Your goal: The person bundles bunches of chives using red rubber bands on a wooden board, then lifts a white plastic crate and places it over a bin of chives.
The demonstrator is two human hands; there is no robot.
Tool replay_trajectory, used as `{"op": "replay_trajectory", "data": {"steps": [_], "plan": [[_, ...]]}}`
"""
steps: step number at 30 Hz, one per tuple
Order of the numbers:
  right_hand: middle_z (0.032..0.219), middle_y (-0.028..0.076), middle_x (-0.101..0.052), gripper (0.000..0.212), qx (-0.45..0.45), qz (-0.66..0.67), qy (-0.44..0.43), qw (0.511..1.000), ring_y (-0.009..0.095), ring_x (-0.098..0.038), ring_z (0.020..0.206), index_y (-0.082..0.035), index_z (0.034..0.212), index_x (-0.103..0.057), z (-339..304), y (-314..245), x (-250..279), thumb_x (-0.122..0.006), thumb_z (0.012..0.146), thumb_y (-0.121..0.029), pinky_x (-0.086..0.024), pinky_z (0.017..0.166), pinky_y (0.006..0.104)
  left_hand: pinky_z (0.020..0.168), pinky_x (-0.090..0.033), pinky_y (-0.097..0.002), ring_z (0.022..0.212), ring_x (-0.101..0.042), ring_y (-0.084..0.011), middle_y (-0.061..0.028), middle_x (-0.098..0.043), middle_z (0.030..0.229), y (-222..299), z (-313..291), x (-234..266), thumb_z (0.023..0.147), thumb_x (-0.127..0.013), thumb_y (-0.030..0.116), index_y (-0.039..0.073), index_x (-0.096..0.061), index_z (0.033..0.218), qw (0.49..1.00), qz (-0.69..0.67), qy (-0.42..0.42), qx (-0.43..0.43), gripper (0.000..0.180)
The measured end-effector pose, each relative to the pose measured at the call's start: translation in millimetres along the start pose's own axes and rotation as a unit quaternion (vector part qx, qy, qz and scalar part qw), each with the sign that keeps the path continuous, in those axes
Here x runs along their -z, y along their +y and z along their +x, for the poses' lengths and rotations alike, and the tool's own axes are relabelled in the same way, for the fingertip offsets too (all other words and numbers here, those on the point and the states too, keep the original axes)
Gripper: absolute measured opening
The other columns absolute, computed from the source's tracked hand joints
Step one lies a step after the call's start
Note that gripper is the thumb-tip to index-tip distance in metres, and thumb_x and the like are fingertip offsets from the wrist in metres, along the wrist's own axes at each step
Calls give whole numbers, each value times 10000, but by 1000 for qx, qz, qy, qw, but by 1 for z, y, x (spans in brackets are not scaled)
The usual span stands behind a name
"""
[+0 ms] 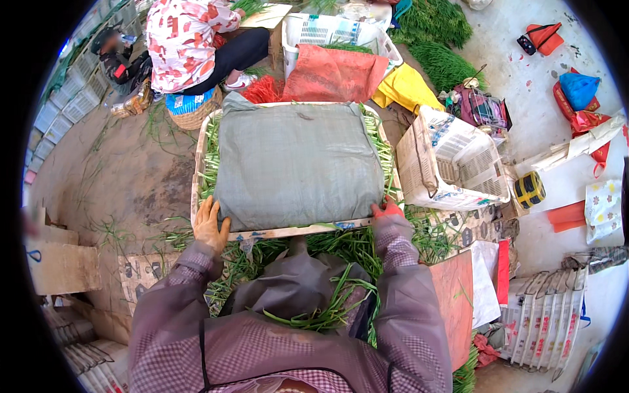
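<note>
In front of me stands a white plastic crate (308, 230) packed with cut green stalks (211, 152). A grey cloth sheet (298, 164) lies over the stalks, leaving strips of them bare along both sides. My left hand (211, 226), in a yellowish glove, rests at the crate's near left corner, fingers stretched over the rim and thumb apart by the cloth's corner. At the near right corner, my right hand (388, 209), in a reddish glove, touches the rim and the cloth's edge with thumb and fingers apart. Loose green stems (327, 308) lie across my lap.
An empty white crate (426, 160) stands close on the right. Beyond are a crate under red cloth (334, 73), a yellow cloth (409, 88) and green bundles (445, 65). Another person (190, 46) sits at the far left. Stacked flattened crates (544, 321) lie at right.
</note>
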State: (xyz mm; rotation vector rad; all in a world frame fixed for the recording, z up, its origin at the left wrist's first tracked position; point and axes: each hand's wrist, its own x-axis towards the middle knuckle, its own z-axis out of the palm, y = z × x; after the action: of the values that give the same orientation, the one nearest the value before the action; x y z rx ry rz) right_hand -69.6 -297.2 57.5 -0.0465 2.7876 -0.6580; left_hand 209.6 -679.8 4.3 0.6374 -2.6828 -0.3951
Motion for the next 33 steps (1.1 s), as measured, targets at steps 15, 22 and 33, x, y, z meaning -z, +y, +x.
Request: {"op": "replay_trajectory", "data": {"steps": [15,22,33], "plan": [[1157,221,-640,517,71,335,30,939,297,-618,1070,42,1258,-556,-11,-26,-97,-607,908,-334,-455,936,351,1097,-305,-452,1336,-353,-372,-174,-420,1424,1,3,-1,847,-629,241,30,-529,1258,1000,0,-13,-1,473],[1183,282,-594,557,135,189,-56,971,434,-548,1136,-36,1244,-572,-131,-147,-88,-539,876,-452,-418,994,450,1134,-246,-444,1383,-278,-352,-172,-314,1491,-11,-7,3,820,-677,350,51,-403,1371,999,-31,-10,6,684],[875,242,-655,294,406,116,-177,889,435,-617,820,-47,1038,-595,-320,-247,-79,-555,920,-313,-479,725,500,1098,-289,-434,1335,-318,-339,-201,-325,1453,54,-53,28,754,-733,311,65,-314,1427,899,-436,-46,22,830]]}}
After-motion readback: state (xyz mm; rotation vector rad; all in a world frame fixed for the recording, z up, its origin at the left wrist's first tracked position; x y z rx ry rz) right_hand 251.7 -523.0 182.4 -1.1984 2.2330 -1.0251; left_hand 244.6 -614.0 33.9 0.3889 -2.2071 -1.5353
